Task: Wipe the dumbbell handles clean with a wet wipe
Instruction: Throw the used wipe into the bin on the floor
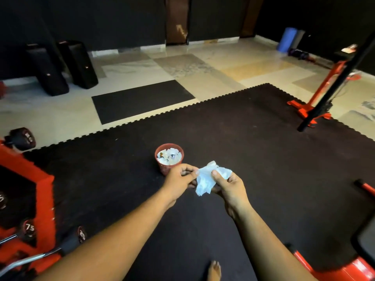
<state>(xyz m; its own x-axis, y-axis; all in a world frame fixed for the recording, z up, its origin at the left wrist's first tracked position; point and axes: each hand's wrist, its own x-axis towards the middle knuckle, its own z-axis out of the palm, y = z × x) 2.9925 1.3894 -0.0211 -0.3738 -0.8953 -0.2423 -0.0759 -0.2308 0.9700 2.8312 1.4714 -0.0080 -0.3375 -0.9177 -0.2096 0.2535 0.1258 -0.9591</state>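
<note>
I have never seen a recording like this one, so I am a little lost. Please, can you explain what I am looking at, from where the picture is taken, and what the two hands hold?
There is no machine here. A person wears one wide-angle camera on the head, looking forward and down, so you see their own bare arms.

The left hand and the right hand both pinch a crumpled white wet wipe between them, above the floor.

Below lies a black interlocking foam floor mat. On it stands a small red round bin filled with white crumpled waste.

At the left is a red metal rack with black round-ended dumbbells; one shows the number 75. No dumbbell is being wiped at this moment.
</note>
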